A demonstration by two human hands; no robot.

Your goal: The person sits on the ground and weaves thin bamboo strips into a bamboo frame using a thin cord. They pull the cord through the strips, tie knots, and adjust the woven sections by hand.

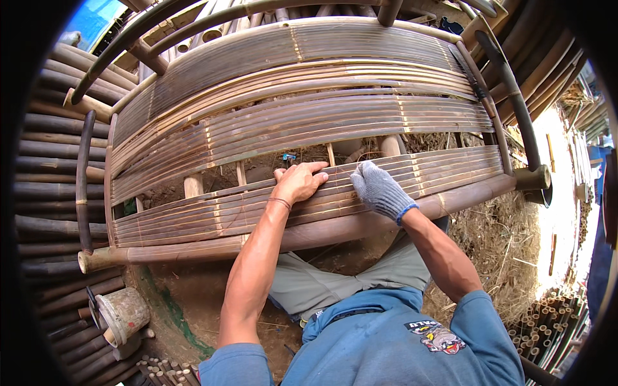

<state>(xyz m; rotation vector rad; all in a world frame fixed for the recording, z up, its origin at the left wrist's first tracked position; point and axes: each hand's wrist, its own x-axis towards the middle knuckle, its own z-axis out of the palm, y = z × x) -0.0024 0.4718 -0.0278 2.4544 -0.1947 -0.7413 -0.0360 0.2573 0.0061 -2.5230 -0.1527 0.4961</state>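
A bamboo bench or daybed frame (pixel 360 228) with a slatted seat stretches across in front of me. My left hand (pixel 299 183), bare with a thin cord at the wrist, lies on the near band of dark bamboo slats (pixel 450 168), its fingers apart. To its right, my right hand (pixel 382 191) wears a grey knitted glove with a blue cuff. Its fingers are closed at the far edge of that band; a thin strand curves beside the fingertips, but what they pinch is hidden. Beyond the left hand, a small blue object (pixel 289 157) shows in the gap between slat bands.
Curved bamboo armrests (pixel 85 180) rise at both ends. A dark, long, blade-like tool (pixel 468 71) lies along the right end. Bamboo poles (pixel 61 170) are stacked at left. A stained white bucket (pixel 123 315) stands lower left, with cut bamboo bundles (pixel 544 331) lower right.
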